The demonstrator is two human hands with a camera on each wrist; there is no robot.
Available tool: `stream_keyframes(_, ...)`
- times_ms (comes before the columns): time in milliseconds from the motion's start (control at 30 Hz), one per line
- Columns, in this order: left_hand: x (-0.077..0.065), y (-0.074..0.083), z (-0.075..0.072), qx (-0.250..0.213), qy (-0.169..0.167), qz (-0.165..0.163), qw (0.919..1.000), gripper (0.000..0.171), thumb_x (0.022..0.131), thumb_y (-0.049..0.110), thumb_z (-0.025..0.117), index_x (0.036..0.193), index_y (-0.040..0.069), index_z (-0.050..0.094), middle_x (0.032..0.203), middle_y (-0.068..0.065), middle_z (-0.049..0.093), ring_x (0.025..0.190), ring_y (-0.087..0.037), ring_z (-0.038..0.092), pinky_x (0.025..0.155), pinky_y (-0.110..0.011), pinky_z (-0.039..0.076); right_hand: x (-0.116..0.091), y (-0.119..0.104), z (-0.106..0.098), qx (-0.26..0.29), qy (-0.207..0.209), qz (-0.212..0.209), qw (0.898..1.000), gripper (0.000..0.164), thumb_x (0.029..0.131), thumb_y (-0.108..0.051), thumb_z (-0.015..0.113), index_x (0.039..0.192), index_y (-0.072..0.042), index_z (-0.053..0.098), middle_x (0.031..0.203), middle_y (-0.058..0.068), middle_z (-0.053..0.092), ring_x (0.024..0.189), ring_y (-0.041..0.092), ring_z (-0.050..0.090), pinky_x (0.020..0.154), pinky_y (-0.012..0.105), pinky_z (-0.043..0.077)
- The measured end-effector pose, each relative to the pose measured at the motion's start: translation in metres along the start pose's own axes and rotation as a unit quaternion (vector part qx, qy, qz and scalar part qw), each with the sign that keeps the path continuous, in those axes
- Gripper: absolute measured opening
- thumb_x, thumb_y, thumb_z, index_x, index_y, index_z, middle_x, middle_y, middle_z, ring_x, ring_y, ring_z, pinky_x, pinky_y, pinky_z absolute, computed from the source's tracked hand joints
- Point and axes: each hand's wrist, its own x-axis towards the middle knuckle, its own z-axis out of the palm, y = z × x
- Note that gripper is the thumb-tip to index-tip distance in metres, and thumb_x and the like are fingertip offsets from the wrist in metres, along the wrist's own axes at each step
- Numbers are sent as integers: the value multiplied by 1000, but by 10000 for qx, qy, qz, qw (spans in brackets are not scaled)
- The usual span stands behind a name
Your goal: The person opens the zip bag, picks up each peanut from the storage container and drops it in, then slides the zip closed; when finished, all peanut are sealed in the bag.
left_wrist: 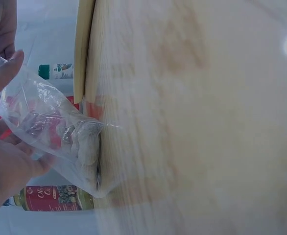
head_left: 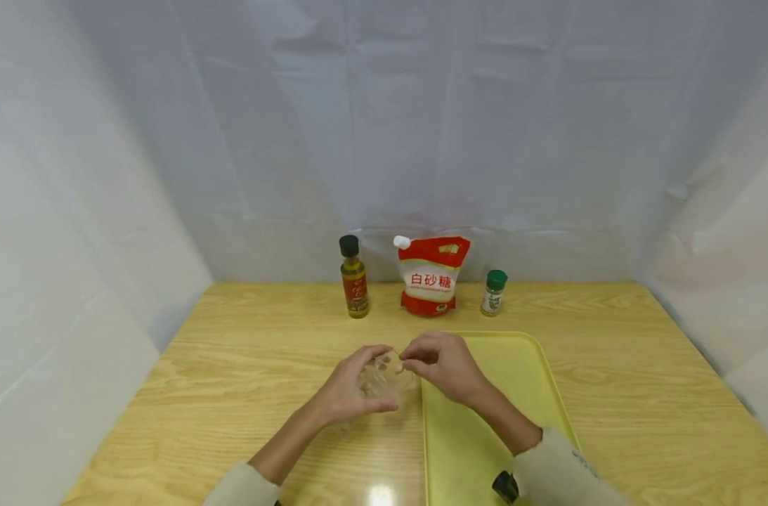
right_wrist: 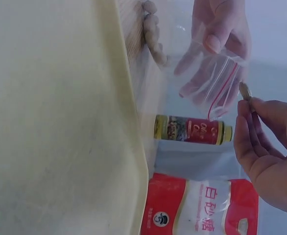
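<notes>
My left hand [head_left: 348, 390] holds a clear zip bag [left_wrist: 43, 115] upright, its thumb and fingers spread round the upper part. The bag's red zip line shows near its mouth in the right wrist view. Several unshelled peanuts [right_wrist: 153, 36] lie at the bottom of the bag, close to the tabletop. Between thumb and fingertips, my right hand [head_left: 447, 365] pinches one small peanut [right_wrist: 245, 91] right beside the bag's mouth. That hand hangs over the left edge of a yellow tray [head_left: 504, 422].
Along the back of the wooden table [head_left: 251, 365] stand an olive oil bottle [head_left: 355, 288], a red and white sugar pouch [head_left: 429, 277] and a small green-capped jar [head_left: 493, 295]. White sheeting [head_left: 390, 126] hangs behind and at both sides.
</notes>
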Motion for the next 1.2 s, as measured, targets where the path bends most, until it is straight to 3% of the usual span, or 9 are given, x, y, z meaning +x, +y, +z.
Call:
stream_keyframes(167,0,0,0,36,32,49,10000,82,73,31,82,140,7,41,138,-11,50,126,-31,48,101,-53,43,0,-4,2,55,-286,84,9995,11,85,-10,69,95,-6,73,92,4,71,81,13,66,71,15,53)
stream_keyframes(367,-1,0,0,60,74,63,9999,82,72,30,83,139,8,42,130,-11,56,121,-29,52,101,-51,44,-5,-2,-1,137,-408,332,9985,12,87,-13,68,95,-5,72,88,3,70,75,9,63,66,17,52)
stream_keyframes(567,-2,1,1,-17,198,-66,9998,83,71,32,83,140,10,41,127,-10,56,118,-29,53,99,-52,45,-9,-1,0,557,-1178,568,9898,25,91,-25,63,103,-4,68,78,12,71,60,23,65,52,22,51)
stream_keyframes(667,-2,4,3,-106,296,-188,9993,86,70,33,83,142,13,39,125,-10,56,115,-28,54,96,-52,46,-10,-1,1,614,-1523,538,9850,31,92,-31,62,109,-5,66,82,12,73,65,25,69,55,22,53)
stream_keyframes(767,-2,6,4,-175,428,-260,9986,90,69,34,84,143,14,36,123,-11,54,113,-25,54,95,-51,47,-9,-2,4,523,-1643,360,9844,29,92,-32,61,108,-7,67,89,8,73,73,18,69,62,20,54)
stream_keyframes(867,-3,7,2,-373,476,-298,9977,92,69,33,84,144,13,34,123,-14,52,115,-27,53,97,-52,46,-9,-1,5,311,-1529,168,9876,24,92,-34,62,98,-13,70,90,0,73,76,7,67,67,18,54)
stream_keyframes(1000,-4,6,-5,-1030,410,-364,9932,86,74,25,82,144,13,33,121,-16,53,116,-29,54,99,-51,45,-10,0,4,-21,-1142,9,9935,20,88,-37,66,88,-17,70,82,-6,70,72,-1,61,66,17,53)
stream_keyframes(1100,-5,2,-10,-1493,415,-300,9875,68,83,21,74,140,8,39,114,-16,55,111,-25,57,97,-44,49,-10,1,3,-185,-827,-54,9964,15,86,-32,69,84,-18,69,78,-8,67,70,-1,58,62,18,51)
stream_keyframes(1200,-7,0,-12,-1568,576,-176,9858,41,91,19,64,126,2,52,113,-18,59,105,-19,59,91,-34,51,-9,4,2,-289,-549,-89,9980,8,86,-25,70,82,-18,70,76,-8,66,69,-1,57,59,17,49)
